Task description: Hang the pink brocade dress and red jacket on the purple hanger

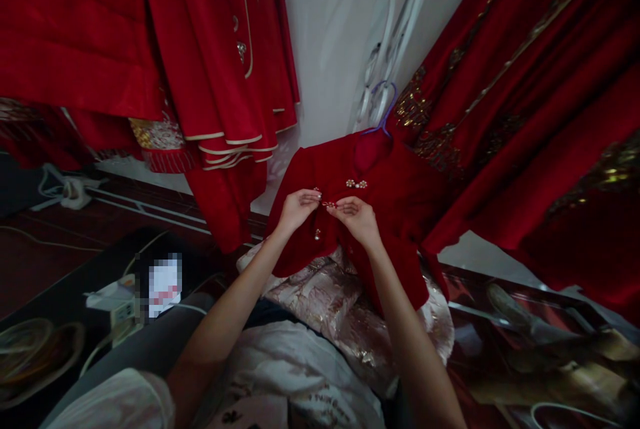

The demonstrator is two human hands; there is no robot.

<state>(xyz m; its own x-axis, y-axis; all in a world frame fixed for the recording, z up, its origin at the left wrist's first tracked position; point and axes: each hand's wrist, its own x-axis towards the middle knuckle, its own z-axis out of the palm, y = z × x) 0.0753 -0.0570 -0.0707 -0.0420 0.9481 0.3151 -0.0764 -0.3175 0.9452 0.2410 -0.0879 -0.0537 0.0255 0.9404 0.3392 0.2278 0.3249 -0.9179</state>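
Note:
A small red jacket (400,195) hangs on a purple hanger (381,123) in front of me. Both my hands meet at its front closure. My left hand (296,207) is closed in a pinch on the cloth beside a pearl button clasp (329,204). My right hand (356,217) is closed in a pinch on the same clasp from the other side. A second pearl clasp (356,183) sits higher, near the collar, and a small bead (317,235) shows lower on the front.
Red embroidered garments hang at the left (220,49) and right (525,102). A pale brocade cloth (320,295) lies under the jacket. A white power strip with cables (117,305) sits at the left, and a white wall (330,29) is behind.

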